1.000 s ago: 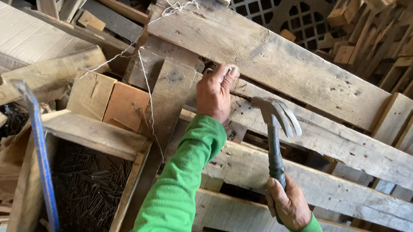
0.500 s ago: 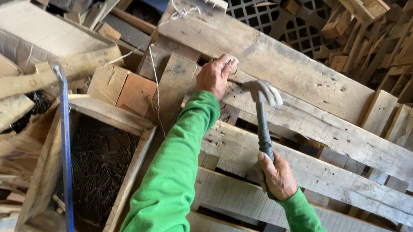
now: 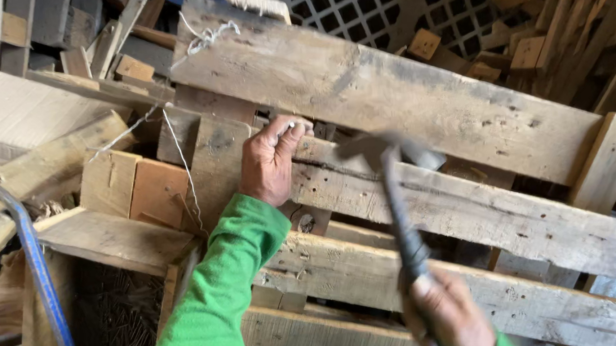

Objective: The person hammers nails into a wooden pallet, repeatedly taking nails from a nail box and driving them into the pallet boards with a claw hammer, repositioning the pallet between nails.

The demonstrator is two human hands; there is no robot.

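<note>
My left hand (image 3: 269,161), in a green sleeve, pinches a small nail against the upper edge of a weathered pallet board (image 3: 484,211). My right hand (image 3: 448,318) grips the handle of a claw hammer (image 3: 394,188). The hammer's head is blurred and sits just right of my left fingers, over the same board. A wider grey plank (image 3: 389,88) lies above that board, and further pallet boards (image 3: 372,269) run below it.
A blue metal bar (image 3: 41,278) stands at the left beside a wooden box (image 3: 110,241) with dark contents that look like nails. Loose wooden blocks (image 3: 143,192), string (image 3: 204,37) and stacked scrap timber (image 3: 565,25) surround the pallet. A lattice panel (image 3: 368,6) is behind.
The hammer head has swung left and down toward my left fingers. My left hand stays at the board's edge. The view has shifted closer to the pallet.
</note>
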